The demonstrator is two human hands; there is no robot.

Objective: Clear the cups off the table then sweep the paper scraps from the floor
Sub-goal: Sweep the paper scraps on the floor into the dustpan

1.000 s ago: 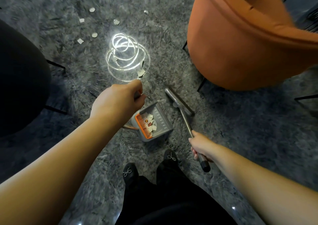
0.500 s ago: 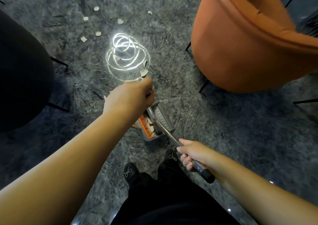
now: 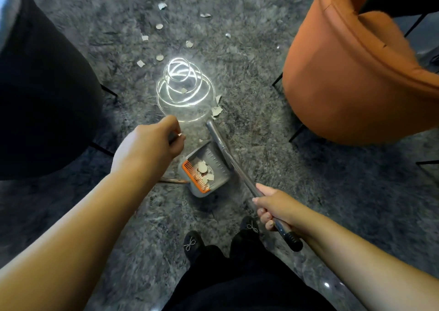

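Observation:
A grey dustpan (image 3: pixel 215 162) with an orange comb edge stands on the grey floor in front of my feet, holding several paper scraps. My left hand (image 3: pixel 152 144) grips the top of its upright handle. My right hand (image 3: pixel 276 207) grips the grey broom handle (image 3: pixel 240 175), which slants up across the pan's right side; the broom head (image 3: pixel 213 130) reaches past the pan's far edge. Torn paper scraps (image 3: pixel 216 111) lie just beyond the broom head, and several more paper scraps (image 3: pixel 159 57) are scattered farther away.
An orange upholstered chair (image 3: pixel 344 73) stands at the right with thin black legs. A black chair (image 3: pixel 42 92) fills the left side. A bright coiled light reflection (image 3: pixel 183 89) shines on the floor beyond the pan. My two black shoes (image 3: pixel 192 243) are at the bottom.
The broom has swung from behind my left hand to the pan's right side, its head now beyond the pan's far edge. My right hand moved right. The camera tilted, showing more floor ahead.

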